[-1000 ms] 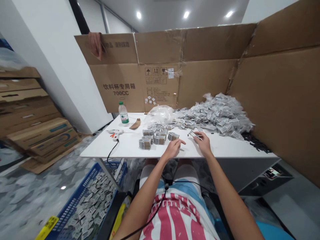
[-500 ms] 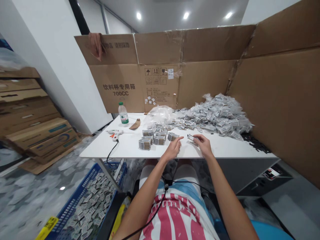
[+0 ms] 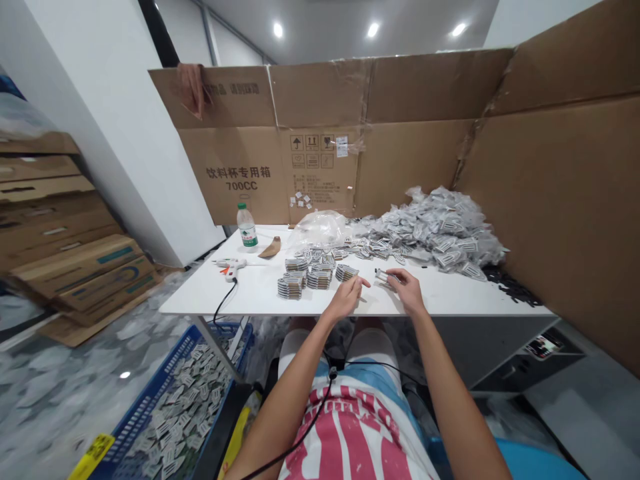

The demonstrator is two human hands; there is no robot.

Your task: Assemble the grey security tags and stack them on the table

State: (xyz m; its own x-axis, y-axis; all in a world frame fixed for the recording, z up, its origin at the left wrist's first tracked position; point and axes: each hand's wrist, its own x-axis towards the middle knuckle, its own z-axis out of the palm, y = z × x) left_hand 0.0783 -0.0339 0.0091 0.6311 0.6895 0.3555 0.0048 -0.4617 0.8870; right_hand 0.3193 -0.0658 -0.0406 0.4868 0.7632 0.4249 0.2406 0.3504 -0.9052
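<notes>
My right hand pinches a small grey-and-white slotted piece between thumb and fingers, just above the white table. To its left, my left hand has its index finger stretched toward that piece, with a gap between them. Nothing shows in the left hand; its lower fingers are partly hidden. Close beyond the left hand lies a short row of slotted pieces. Further left stand several neat stacks of the same kind of piece.
Bagged pieces form a heap at the back right, beside black strips. On the left are a glue gun, a bottle and a curved brown piece. Cardboard walls enclose the table. A blue basket of pieces sits below.
My left index finger has dipped and bent slightly. The right hand stays almost in place with the slotted piece.
</notes>
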